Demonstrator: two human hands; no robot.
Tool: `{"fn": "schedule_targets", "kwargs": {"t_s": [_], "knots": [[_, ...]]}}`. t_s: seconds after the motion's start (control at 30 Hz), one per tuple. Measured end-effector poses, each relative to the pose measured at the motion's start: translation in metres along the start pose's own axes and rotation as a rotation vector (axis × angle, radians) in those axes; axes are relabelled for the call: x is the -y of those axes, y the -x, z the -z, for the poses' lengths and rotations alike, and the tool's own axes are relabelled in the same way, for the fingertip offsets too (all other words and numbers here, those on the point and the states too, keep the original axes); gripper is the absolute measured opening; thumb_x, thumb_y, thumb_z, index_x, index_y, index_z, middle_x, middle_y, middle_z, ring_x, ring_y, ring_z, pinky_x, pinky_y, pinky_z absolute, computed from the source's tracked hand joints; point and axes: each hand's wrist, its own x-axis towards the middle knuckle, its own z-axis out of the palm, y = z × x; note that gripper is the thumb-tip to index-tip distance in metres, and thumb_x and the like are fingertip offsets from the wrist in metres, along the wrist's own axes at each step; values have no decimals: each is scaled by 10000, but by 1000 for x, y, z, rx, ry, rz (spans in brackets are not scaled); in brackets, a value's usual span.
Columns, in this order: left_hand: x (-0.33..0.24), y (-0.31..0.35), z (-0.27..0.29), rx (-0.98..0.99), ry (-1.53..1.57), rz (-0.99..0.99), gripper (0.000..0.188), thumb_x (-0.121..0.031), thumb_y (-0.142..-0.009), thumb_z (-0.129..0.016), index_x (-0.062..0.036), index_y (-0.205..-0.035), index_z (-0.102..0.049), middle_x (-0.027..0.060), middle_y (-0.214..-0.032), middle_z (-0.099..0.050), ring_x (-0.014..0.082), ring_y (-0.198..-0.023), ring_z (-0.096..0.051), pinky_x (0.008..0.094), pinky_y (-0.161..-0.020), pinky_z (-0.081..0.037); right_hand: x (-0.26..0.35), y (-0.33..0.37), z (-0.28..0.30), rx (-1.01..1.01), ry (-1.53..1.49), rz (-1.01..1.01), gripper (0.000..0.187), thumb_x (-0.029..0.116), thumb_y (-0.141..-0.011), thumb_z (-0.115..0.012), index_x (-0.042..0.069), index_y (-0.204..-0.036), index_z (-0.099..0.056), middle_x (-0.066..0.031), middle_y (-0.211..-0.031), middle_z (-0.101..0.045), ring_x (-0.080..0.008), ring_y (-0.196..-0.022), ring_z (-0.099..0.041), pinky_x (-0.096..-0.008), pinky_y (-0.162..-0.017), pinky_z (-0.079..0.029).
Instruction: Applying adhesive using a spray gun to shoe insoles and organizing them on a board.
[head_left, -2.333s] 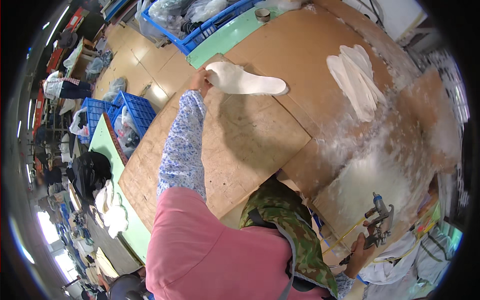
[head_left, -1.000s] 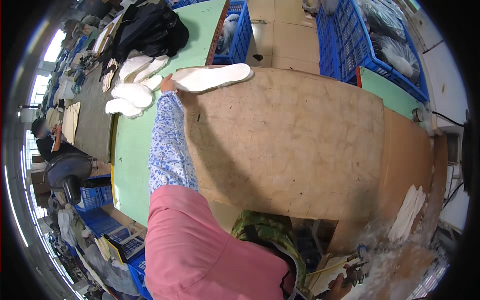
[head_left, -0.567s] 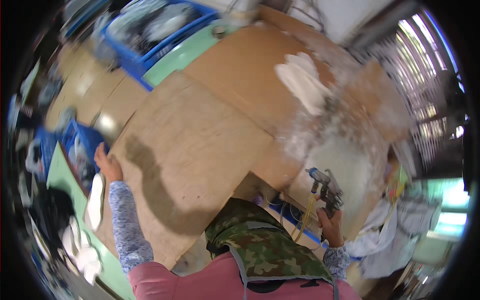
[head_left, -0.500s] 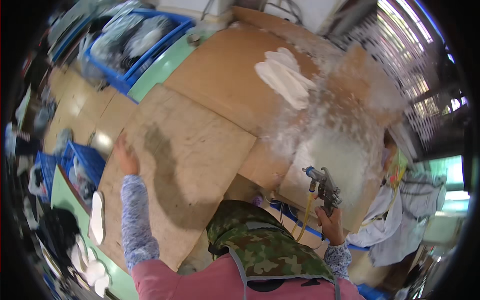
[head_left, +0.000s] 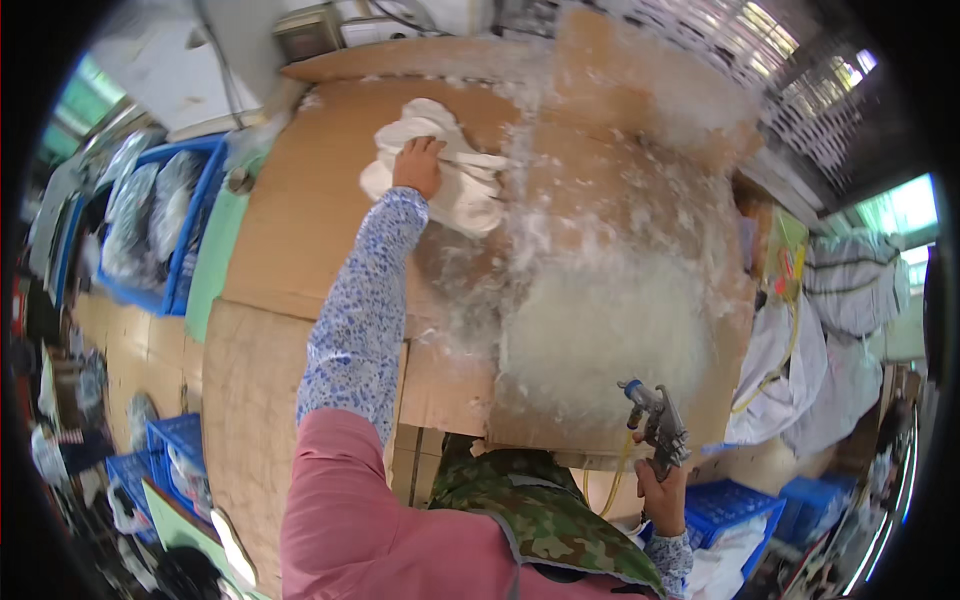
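Cardboard-covered bench [head_left: 300, 210], blue crates [head_left: 160, 240], bright window [head_left: 905, 205].

Left hand [head_left: 418, 166] covers part of the white insole stack [head_left: 445, 180]. Right hand [head_left: 662, 492] hides the spray gun [head_left: 655, 427] grip. Blue crates [head_left: 155, 225] blurred at rim; contents unclear.

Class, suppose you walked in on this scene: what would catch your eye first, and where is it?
First the white crusted spray patch spread over the cardboard sheet, right of centre. Next the left hand reaching to the far end onto a pile of white insoles. At lower right, the right hand grips a spray gun.
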Motion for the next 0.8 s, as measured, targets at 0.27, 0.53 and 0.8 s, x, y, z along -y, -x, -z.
{"fn": "schedule_targets", "kwargs": {"t_s": [0.27, 0.53, 0.8], "knots": [[14, -53, -39, 78, -98, 3, 255, -142, -855, -475, -104, -1077, -595, 131, -955, -637, 345, -904, -603, 461, -780, -497, -5, 1, -14, -121, 89, -126, 237, 26, -828, -599, -19, -1059, -569, 20, -564, -445, -70, -465, -414, -260, -422, -334], [-129, 50, 4, -11, 240, -344, 260, -81, -870, -518, 27, -1100, -576, 221, -1045, -614, 386, -947, -590, 442, -814, -477, -27, 10, -16, -247, 62, -191, 107, 80, -861, -605, 6, -845, -530, 24, -549, -471, -63, -461, -440, -246, -419, -337], [-337, 181, -15, 407, 371, -347, 457, -126, -785, -566, -87, -1239, -542, 173, -1345, -448, 322, -1024, -519, 458, -801, -457, -42, 16, 6, -266, -59, -115, 122, 98, -873, -612, 10, -852, -531, 33, -563, -460, -50, -463, -422, -231, -417, -318]]}}
